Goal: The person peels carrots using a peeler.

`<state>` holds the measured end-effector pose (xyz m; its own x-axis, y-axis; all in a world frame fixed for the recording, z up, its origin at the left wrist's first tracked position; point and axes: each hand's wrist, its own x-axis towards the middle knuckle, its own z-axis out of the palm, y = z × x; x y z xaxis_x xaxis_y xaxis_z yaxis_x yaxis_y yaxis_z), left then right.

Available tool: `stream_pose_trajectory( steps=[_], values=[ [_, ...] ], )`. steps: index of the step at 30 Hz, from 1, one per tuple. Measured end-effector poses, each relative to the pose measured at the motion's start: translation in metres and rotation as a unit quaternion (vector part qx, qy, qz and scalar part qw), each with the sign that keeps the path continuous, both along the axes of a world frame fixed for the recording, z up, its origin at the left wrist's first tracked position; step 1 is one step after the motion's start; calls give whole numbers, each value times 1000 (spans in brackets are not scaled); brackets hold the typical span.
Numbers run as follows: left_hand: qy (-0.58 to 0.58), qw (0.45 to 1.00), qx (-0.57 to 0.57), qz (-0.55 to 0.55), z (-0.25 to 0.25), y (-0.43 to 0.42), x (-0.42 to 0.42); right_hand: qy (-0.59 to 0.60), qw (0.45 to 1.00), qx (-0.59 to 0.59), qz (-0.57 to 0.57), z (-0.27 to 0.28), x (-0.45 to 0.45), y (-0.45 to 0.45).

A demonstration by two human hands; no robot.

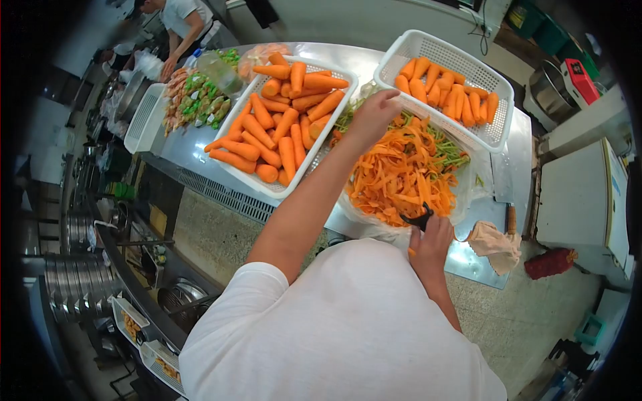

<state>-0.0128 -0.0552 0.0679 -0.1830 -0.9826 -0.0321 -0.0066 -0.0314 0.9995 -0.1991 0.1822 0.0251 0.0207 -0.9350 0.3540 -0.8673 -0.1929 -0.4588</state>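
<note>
The left arm reaches forward from the white sleeve, its forearm slanting up and across the bench [478,257]. The left hand [374,115] is at the near left corner of the right-hand white basket [503,123], above the upper edge of the peelings. Its fingers point toward the basket, with no carrot visible in them; from this angle I can't tell whether they are apart or together.

The right arm is held low and close to the body, with the forearm angled up from the lower right. The right hand [431,242] has its fingers clamped on a black peeler [419,218], whose head points left over the near edge of the orange carrot peelings [394,174]. A small orange scrap shows by the right hand.

The peelings are heaped on a clear plastic bag [463,194], with green stalks [449,155] showing along their far and right sides. Beyond them, the right-hand basket holds carrots [460,100] gathered toward its left and near sides. To the left, a fuller white basket [319,148] is piled with larger-looking carrots [267,134].

Right of the bag lies a cleaver [502,177], its wooden handle toward the wearer, with a crumpled beige cloth [493,244] beside the handle. At the far left, another person [184,23] leans near a pile of green and pinkish produce [197,99], which looks blurred.
</note>
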Motion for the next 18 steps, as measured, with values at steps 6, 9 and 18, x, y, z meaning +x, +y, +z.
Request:
stream_pose_trajectory(
  steps=[6, 9, 18],
  values=[
    [-453, 819, -281, 213, -57, 31, 168, -79, 996, 52, 6, -15, -16, -25],
    [-680, 683, -145, 222, -30, 75, 226, -131, 991, 23, 14, -2, -7, -50],
    [-729, 677, -48, 91, -25, 92, 298, -177, 979, 62, 75, 3, 24, -82]
  ],
)
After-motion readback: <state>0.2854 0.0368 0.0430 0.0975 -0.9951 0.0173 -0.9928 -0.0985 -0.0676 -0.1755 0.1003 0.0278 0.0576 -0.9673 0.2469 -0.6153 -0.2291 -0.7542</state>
